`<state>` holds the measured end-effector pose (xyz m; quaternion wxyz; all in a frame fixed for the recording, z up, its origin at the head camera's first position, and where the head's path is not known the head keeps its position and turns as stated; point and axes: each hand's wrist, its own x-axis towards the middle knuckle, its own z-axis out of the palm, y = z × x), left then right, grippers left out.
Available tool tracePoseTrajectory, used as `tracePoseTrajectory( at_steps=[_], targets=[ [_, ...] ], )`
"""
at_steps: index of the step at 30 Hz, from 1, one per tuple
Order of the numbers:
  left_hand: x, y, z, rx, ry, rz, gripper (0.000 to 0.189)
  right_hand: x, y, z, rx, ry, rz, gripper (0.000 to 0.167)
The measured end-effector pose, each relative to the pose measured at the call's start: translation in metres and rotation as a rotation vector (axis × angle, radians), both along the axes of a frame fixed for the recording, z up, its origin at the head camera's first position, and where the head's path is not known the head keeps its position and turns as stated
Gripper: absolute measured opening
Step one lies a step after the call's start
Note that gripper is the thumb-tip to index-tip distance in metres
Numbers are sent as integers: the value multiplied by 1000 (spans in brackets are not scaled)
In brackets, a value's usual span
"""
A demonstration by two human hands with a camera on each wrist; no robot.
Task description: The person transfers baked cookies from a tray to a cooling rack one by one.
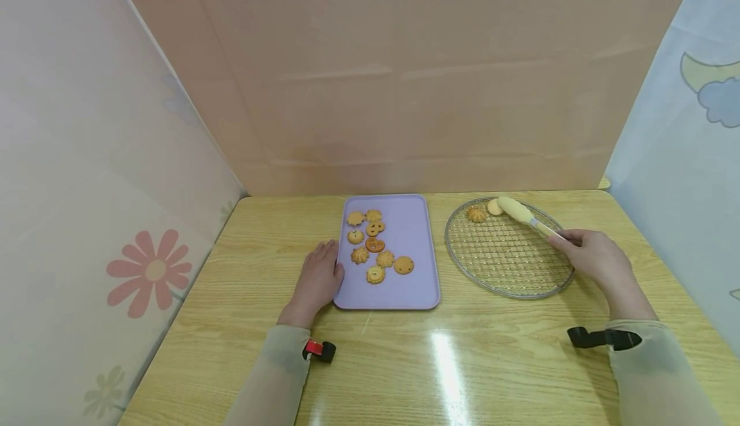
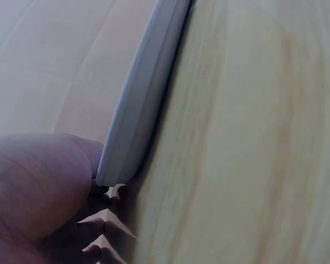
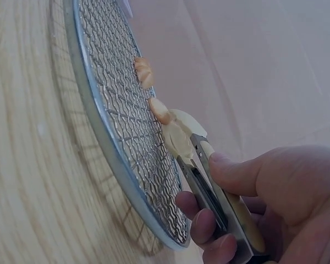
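My right hand (image 1: 598,259) grips a pair of tongs (image 3: 225,212) with cream tips and metal arms. The tips are at a pale round cookie (image 3: 159,110) on a round wire rack (image 1: 497,252); whether they pinch it I cannot tell. Left of it on the mesh sits a ridged cookie (image 1: 476,214). My left hand (image 1: 315,278) rests at the left edge of a lilac tray (image 1: 416,233), its thumb against the rim (image 2: 135,104) in the left wrist view. The tray bears several cookies, among them a pretzel-shaped one (image 1: 374,245) and a round one (image 1: 404,265).
The wooden table (image 1: 381,374) runs up to a tan back panel (image 1: 399,92). Patterned white panels stand at the left (image 1: 69,156) and right (image 1: 694,207). Between tray and rack lies a narrow strip of tabletop.
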<state>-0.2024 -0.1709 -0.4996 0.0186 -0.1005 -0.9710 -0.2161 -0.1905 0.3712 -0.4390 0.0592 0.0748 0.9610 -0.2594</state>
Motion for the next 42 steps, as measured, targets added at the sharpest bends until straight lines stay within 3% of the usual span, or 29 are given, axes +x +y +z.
tracePoseTrajectory(
  at_steps=[16,29,42],
  targets=[
    [1,1,2,1,-9,5,56,0,2,0,38,4,-1,88],
    [1,1,1,5,-18,14,56,3,0,3,56,70,-34,81],
    [0,0,0,-1,23,-5,54,5,-5,6,95,136,-49,80]
  ],
)
